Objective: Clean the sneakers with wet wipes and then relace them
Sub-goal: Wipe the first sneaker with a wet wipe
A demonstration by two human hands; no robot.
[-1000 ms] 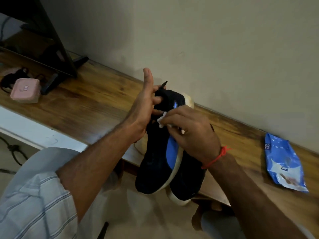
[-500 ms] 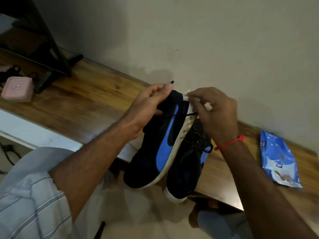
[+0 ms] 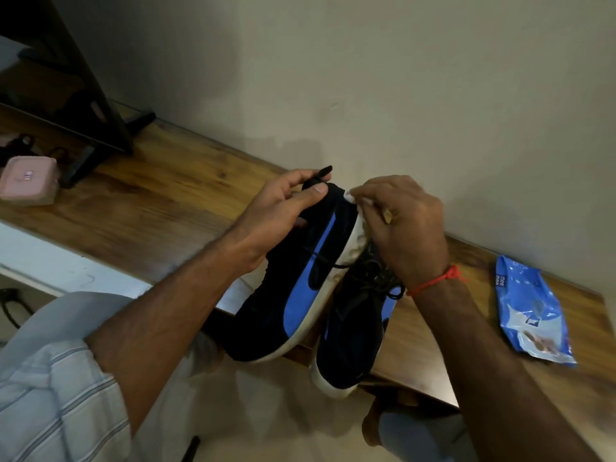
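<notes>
Black-and-blue sneaker gripped at heel by left hand, over table edge. Right hand pinches wet wipe, mostly hidden, and hides second sneaker's heel. Grip unchanged from half a second ago.

Left hand holds sneaker; right hand presses wipe on heel.
</notes>
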